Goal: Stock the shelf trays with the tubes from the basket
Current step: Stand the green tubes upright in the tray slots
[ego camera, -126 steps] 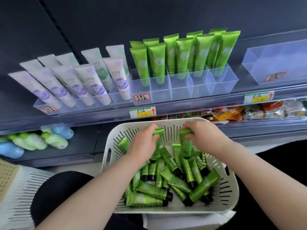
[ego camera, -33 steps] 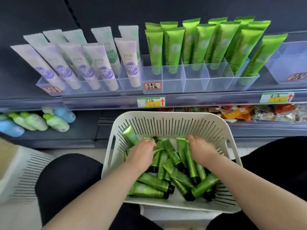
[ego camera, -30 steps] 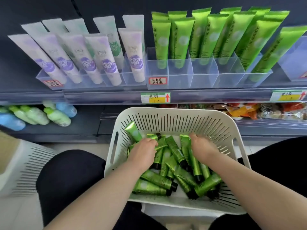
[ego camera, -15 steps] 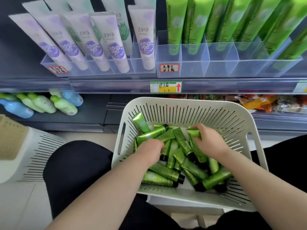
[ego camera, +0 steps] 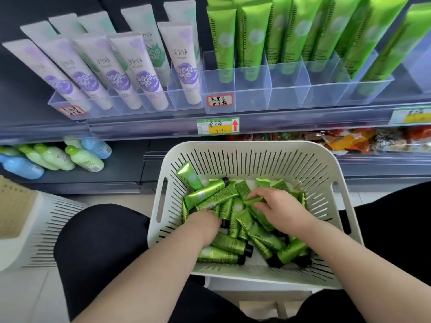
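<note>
Tubes (ego camera: 227, 246) heaped in basket (ego camera: 251, 144), bottles (ego camera: 84, 159) lower left, snack packets (ego camera: 349, 139) behind

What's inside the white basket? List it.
Green tubes with black caps, piled loosely. The right hand pinches one; the left hand digs among them, hiding whatever lies beneath.

Shelf (ego camera: 163, 128) – clear trays (ego camera: 291, 95) side by side.

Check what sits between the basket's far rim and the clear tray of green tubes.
Head view: the shelf's front rail, carrying a price tag with a red arrow.
</note>
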A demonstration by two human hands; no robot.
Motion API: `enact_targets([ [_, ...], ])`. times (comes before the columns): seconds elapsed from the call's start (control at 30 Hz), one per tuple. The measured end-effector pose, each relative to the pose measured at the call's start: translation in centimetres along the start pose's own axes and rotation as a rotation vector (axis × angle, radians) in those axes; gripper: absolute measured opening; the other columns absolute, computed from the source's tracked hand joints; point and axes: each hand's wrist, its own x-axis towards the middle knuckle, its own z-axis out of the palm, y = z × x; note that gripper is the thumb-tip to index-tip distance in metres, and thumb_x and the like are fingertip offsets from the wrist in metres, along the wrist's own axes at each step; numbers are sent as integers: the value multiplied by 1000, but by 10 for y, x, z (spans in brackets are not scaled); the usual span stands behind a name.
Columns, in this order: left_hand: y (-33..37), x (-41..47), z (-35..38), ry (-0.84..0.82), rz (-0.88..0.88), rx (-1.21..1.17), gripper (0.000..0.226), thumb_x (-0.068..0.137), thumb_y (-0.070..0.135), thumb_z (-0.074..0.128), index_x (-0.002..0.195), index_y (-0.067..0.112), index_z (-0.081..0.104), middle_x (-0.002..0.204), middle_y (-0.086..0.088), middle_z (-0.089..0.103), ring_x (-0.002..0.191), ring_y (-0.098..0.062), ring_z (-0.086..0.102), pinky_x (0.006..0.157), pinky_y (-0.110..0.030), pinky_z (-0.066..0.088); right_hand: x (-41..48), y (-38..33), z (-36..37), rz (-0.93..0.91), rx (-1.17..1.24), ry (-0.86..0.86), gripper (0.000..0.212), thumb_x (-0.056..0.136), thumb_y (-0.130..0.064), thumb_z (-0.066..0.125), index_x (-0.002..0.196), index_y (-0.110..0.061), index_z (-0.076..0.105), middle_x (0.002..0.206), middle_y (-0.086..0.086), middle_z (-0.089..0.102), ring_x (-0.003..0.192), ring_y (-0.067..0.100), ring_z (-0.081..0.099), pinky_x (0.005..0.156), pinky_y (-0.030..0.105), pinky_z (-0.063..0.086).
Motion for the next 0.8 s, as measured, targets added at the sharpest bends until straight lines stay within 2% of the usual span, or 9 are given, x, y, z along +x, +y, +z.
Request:
enact_targets([
  [0.07,0,-5,-6,36,19,19,40,92,15,58,131,14,51,127,-11,48,119,-29,44,87,-41,48,-1,-1,-1,-7,-4,-4,23,97,-22,50,118,-26,59,110,-7,62,94,11,59,83,29,50],
  [0.13,0,-11,-10,48,55,-7,39,91,21,61,127,13,50,123,-11,52,116,-30,47,87,-42,47,-3,-1,-2,-4,-1,-1,23,97,-21,50,118,-25,59,109,-8,61,90,9,57,81,27,49],
  [0.23,-1,-19,-12,9,56,-250,32,92,20,62,121,13,50,115,-10,61,101,-28,58,80,-39,50,-4,-1,-4,11,-2,28,22,96,-20,52,116,-23,60,101,-10,53,86,8,51,82,28,47],
  [0.3,-2,-24,-17,61,34,-463,31,89,23,67,116,19,55,111,-4,61,93,-22,59,75,-34,50,-5,-3,-7,21,4,71,21,95,-19,53,114,-23,62,101,-8,51,89,13,54,84,30,47],
  [0.43,0,-37,-44,266,17,-780,48,78,34,78,121,22,60,119,4,57,107,-17,56,93,-32,47,-7,-8,-23,8,13,184,22,94,-18,55,113,-22,64,105,-6,58,97,15,57,85,28,47],
  [0.53,0,-45,-68,426,24,-876,36,79,34,77,112,23,66,114,5,62,97,-14,62,87,-30,49,-9,-14,-41,-27,-14,273,22,92,-15,56,110,-22,65,106,-5,63,105,17,54,89,32,45],
  [0.63,5,-55,-96,577,38,-886,24,86,31,71,108,25,67,111,5,66,98,-16,63,91,-37,50,-14,-22,-64,-64,-88,359,22,91,-14,57,111,-21,66,110,-3,65,107,20,54,89,33,43],
  [0.7,9,-62,-118,723,60,-872,23,89,28,67,111,25,68,111,6,68,94,-13,62,88,-32,48,-19,-25,-84,-89,-162,437,22,90,-15,59,110,-21,66,108,-1,67,105,23,55,87,37,45],
  [0.8,14,-73,-158,935,86,-876,15,91,23,64,105,23,70,103,5,68,95,-16,61,83,-29,45,-29,-33,-119,-113,-208,557,22,89,-14,58,109,-19,66,105,0,68,100,26,53,80,39,47],
])
